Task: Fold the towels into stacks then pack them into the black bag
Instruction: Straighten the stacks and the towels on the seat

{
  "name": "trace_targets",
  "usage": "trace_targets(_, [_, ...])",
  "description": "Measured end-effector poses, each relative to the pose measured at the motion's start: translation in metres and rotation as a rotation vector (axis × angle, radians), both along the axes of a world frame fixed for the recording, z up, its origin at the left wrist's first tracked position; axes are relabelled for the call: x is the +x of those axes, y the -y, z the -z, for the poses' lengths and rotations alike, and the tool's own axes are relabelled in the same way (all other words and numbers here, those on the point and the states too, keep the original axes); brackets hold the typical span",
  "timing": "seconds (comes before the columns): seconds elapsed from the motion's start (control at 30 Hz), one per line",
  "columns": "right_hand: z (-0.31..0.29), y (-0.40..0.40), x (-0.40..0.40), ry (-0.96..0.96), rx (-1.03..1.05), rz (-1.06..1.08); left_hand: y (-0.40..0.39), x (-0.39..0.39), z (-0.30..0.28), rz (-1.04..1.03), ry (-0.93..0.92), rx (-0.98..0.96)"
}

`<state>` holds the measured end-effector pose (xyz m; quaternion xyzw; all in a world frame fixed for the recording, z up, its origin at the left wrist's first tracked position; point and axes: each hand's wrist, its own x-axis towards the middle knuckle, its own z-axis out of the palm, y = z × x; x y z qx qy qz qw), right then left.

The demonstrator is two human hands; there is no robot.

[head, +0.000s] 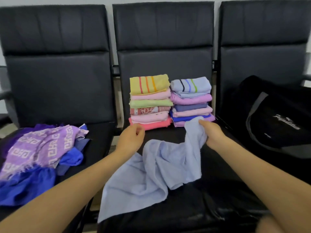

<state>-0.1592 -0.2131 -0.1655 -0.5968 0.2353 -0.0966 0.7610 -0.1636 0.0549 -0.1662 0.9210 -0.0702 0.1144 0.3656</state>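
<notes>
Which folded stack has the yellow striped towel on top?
The left stack, on the middle seat; the right stack is topped by a pale blue striped towel.

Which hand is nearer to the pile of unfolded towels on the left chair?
Left. The left hand hovers just right of the unfolded pile, holding nothing. The right hand is farther right, gripping the light blue towel near the folded stacks.
</notes>
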Motion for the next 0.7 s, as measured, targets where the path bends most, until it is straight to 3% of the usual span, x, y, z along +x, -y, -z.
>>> trace_targets(0.13, [0.007,0.002,0.007,-0.046,0.005,-0.049,0.034,-0.033,0.020,0.318,-0.034,0.246])
trace_targets(0.33, [0.009,0.013,0.009,0.044,0.148,0.021,0.068,-0.042,0.058,0.491,-0.068,0.336])
trace_targets(0.47, [0.008,0.023,0.001,0.052,0.206,0.061,0.071,-0.051,0.073,0.578,-0.015,0.713])
trace_targets(0.6, [0.017,0.032,-0.004,0.002,0.192,0.050,0.071,-0.046,0.076,0.537,0.035,0.636])
trace_targets(0.7, [0.026,0.040,-0.009,-0.053,0.092,0.042,0.071,-0.042,0.073,0.561,-0.061,0.494])
